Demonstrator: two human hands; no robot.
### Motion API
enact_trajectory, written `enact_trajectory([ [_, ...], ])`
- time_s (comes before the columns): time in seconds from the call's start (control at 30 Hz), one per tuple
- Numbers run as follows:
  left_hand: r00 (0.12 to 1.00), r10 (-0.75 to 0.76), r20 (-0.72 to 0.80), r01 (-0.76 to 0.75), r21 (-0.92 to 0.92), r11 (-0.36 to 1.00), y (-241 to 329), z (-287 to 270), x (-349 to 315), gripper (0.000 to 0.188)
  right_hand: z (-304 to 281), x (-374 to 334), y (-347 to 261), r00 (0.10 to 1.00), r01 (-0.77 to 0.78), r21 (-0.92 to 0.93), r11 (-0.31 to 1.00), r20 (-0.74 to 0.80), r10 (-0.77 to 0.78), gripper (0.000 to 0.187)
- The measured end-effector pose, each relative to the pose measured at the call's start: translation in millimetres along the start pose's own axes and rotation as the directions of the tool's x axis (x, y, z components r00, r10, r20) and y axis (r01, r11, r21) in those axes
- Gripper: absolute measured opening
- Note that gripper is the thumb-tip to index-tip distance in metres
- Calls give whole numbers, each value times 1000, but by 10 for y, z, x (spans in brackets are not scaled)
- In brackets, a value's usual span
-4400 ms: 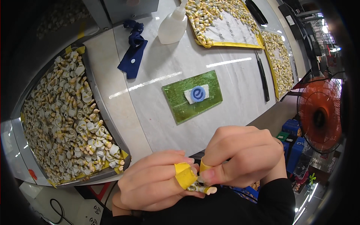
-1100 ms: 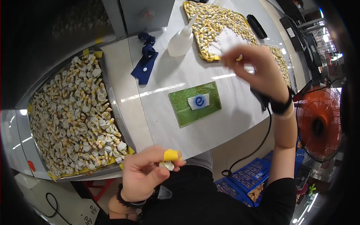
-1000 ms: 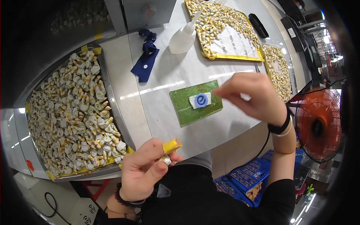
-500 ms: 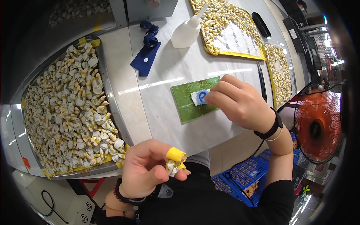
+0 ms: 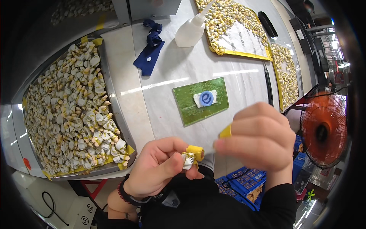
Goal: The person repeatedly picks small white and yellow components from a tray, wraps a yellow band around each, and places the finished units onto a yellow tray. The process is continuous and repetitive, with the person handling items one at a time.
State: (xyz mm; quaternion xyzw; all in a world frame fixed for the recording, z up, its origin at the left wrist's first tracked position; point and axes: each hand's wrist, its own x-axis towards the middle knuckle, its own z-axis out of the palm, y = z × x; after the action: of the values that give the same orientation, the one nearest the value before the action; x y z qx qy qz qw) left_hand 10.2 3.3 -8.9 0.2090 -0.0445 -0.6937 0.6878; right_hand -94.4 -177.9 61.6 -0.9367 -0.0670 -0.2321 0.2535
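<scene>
My left hand (image 5: 162, 164) is closed in a pinch on a small white figurine piece (image 5: 188, 160) with dark markings. Yellow tape wraps the fingertip beside it. Just right of it is my right hand (image 5: 261, 137), raised and slightly blurred, its fingers curled together. Yellow tape shows on one of its fingers too; whatever is between those fingertips is hidden. On the table beyond both hands lies a green slab (image 5: 187, 112). A round blue piece with a swirl (image 5: 206, 98) rests at its middle, over a white patch (image 5: 197, 100).
A tray (image 5: 110, 114) heaped with small white-and-yellow pieces lies at left. Farther back are a dark blue cloth (image 5: 148, 63), a white squeeze bottle (image 5: 189, 34) and yellow-edged trays of similar pieces (image 5: 225, 15). Blue crates (image 5: 248, 179) and an orange fan (image 5: 322, 128) stand at right.
My right hand has left the blue piece on the green slab and come back toward my body, near my left hand. My left hand has shifted slightly right with the figurine piece.
</scene>
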Motion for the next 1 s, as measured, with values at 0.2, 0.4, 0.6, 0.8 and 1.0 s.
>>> enact_trajectory([
  [0.2, 998, -63, 26, 63, -20, 998, 7, 56, 29, 34, 6, 30, -133, 995, 104, -83, 991, 12, -104, 28],
  [0.4, 995, -93, 39, 96, -69, 993, 0, 56, 25, 30, 45, 56, -86, 994, 110, -76, 991, 5, -110, 28],
  [0.6, 985, -150, 80, 159, -119, 980, 29, 53, 33, 29, 91, 67, -66, 991, 132, -5, 991, -7, -132, 27],
  [0.8, 974, -184, 130, 203, -157, 966, 20, 67, 59, 26, 98, 70, -5, 984, 180, 72, 981, -7, -180, 24],
  [1.0, 981, -153, 123, 169, -127, 977, 38, 104, 65, 25, 104, 82, -42, 991, 136, 111, 985, -18, -135, 24],
])
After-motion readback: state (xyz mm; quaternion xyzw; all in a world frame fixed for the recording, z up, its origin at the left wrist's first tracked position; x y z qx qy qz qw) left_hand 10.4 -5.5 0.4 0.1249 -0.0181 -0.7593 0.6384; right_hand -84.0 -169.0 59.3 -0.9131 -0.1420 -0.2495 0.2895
